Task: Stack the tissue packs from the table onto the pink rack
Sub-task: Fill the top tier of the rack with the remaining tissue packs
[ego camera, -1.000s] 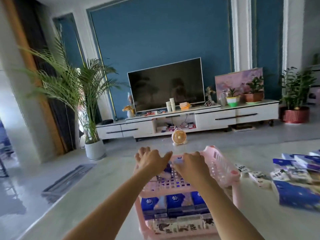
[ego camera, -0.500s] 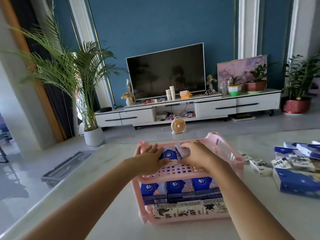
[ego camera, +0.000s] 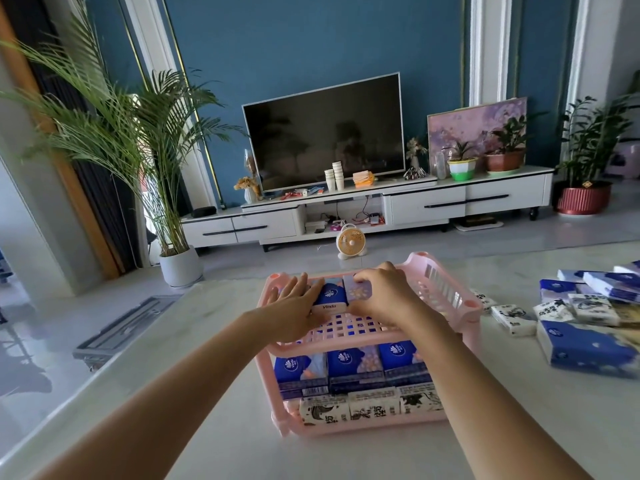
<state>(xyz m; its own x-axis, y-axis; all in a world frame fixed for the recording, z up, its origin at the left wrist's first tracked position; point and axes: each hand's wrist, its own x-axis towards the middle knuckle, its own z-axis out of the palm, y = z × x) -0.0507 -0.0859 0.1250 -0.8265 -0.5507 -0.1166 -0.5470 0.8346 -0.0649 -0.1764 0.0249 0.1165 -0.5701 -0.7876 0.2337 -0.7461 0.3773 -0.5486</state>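
The blue tissue pack (ego camera: 329, 299) now sits along the far edge of the pink rack's (ego camera: 446, 292) top shelf, with the lilac tissue pack (ego camera: 356, 291) touching its right side. Your left hand (ego camera: 294, 303) lies flat, fingers straight, pressing the packs toward the far-left corner. Your right hand (ego camera: 384, 296) curls over the lilac tissue pack and seems to be gripping it, though its fingertips are hidden. A second ago both hands were balled above the shelf; they have since come down and seated the row. The loose packs (ego camera: 585, 344) near the table's (ego camera: 207, 341) right edge are still to be stacked.

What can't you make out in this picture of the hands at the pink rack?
- Head view: what lies under the left hand on the rack, top shelf; the hand covers it.
- Whether the right hand grips or only presses its pack; its back hides the palm.
- Loose packs at right: cut off by the edge.
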